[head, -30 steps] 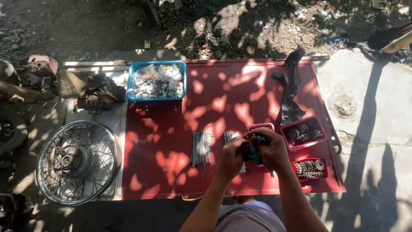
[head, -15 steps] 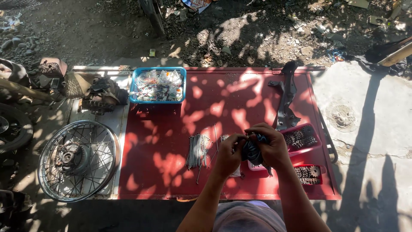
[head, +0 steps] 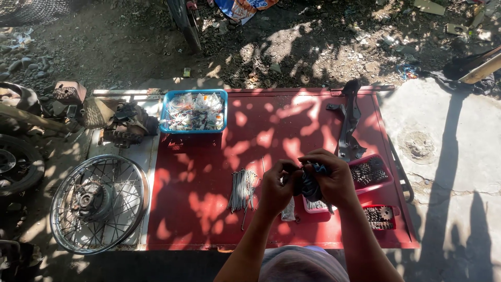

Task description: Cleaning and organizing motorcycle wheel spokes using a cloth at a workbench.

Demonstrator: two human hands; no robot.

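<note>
Both hands together over the near middle of the red sheet (head: 209, 172): left hand (head: 276, 185) and right hand (head: 331, 180) clamped on a dark rag (head: 310, 184), just above a small tray (head: 313, 208) and right of the spokes (head: 242, 189). Probably soft, light and limp, perhaps greasy, so best gripped by a bunched fold, not a loose corner. Mostly hidden by fingers and shadow; anything wrapped inside impossible to tell.

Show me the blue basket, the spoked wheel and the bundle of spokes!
blue basket (head: 166, 112): head view, left rim.
spoked wheel (head: 87, 200): head view, hub.
bundle of spokes (head: 241, 189): head view, middle of the rods.
</note>
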